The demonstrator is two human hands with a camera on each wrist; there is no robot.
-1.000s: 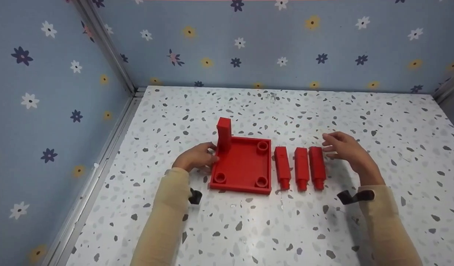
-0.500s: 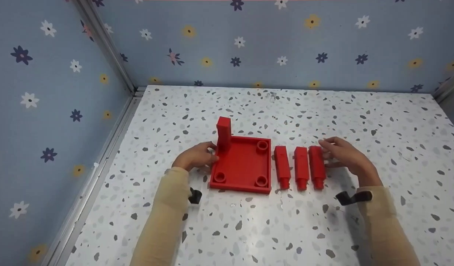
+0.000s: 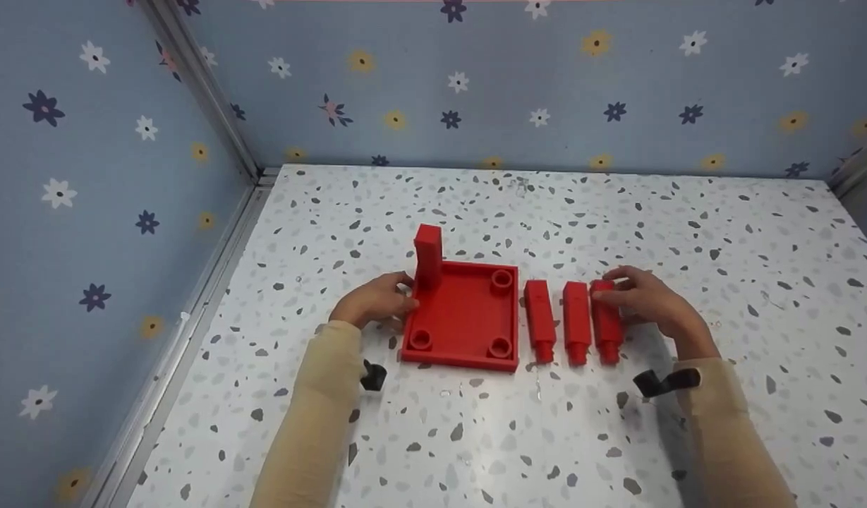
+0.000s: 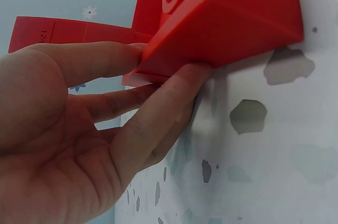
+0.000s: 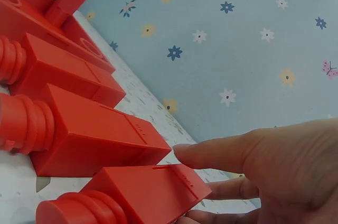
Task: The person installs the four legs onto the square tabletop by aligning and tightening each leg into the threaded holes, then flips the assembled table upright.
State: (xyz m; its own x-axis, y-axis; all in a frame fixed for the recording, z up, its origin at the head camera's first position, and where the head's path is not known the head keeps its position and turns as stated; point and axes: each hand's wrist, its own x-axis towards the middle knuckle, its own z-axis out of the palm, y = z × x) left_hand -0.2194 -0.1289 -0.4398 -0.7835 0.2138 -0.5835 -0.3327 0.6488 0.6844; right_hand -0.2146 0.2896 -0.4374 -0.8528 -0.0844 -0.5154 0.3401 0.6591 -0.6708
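**One standing leg [image 3: 428,257] in the red base [image 3: 468,310], three more loose**

On the counter [image 3: 461,437], about a quarter of the fitting can be judged done: the standing leg is held upright at the far left corner of the red base, though how deeply it is seated cannot be seen. The far right socket [image 3: 501,279], near left socket [image 3: 420,340] and near right socket [image 3: 501,347] of the base are unfilled. To the right of the base, laid in a row, are the first loose leg [image 3: 540,317], just beside its wall, the second loose leg [image 3: 577,321] and, farthest from it, the third loose leg [image 3: 607,324]. The base's left wall is pinched between thumb and fingers of the left hand [image 3: 377,300]. The right hand [image 3: 652,303] is placed astride the third loose leg, thumb and fingers apart; no firm grip is shown, and contact cannot be confirmed.
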